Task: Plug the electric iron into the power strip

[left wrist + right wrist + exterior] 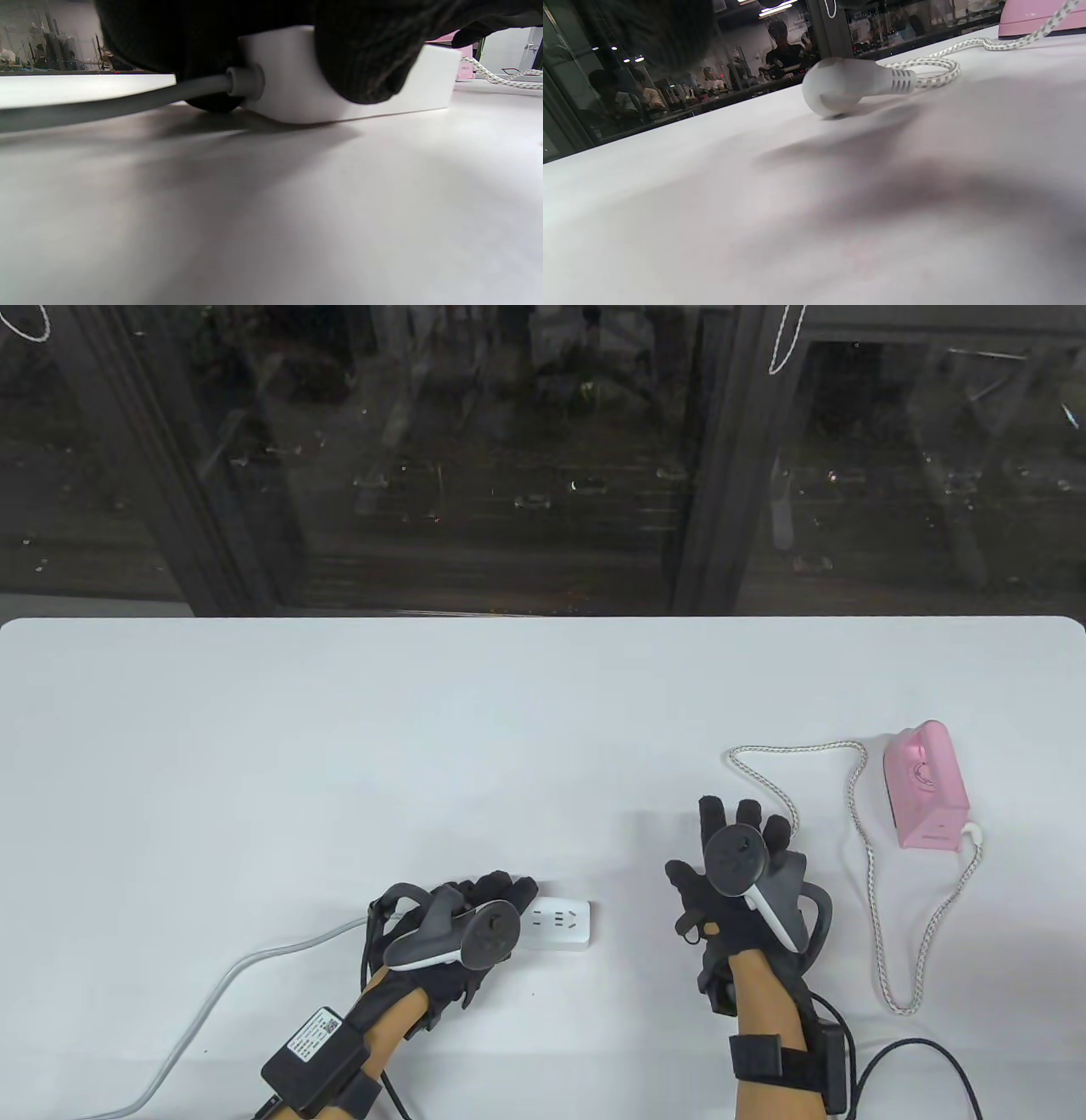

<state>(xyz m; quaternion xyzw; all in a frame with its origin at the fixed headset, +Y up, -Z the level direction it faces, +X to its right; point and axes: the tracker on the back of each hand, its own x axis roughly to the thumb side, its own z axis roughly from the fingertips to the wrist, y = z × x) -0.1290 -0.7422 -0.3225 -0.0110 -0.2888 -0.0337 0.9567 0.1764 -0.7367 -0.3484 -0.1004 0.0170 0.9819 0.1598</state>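
The white power strip [563, 926] lies near the table's front, its sockets facing up. My left hand [496, 903] grips its left end; in the left wrist view my gloved fingers [360, 51] wrap over the strip [292, 84]. The pink iron [925, 789] stands at the right. Its braided cord [874, 899] loops forward, then back and round to my right hand [734, 836], which hovers open with fingers spread. The white plug [840, 87] lies on the table just ahead of that hand, untouched. In the table view the hand hides it.
The strip's grey cable [212, 993] runs left and off the table's front edge, also seen in the left wrist view [127, 99]. A black cable [925, 1052] trails from my right wrist. The white table [424, 746] ends at a dark glass wall behind.
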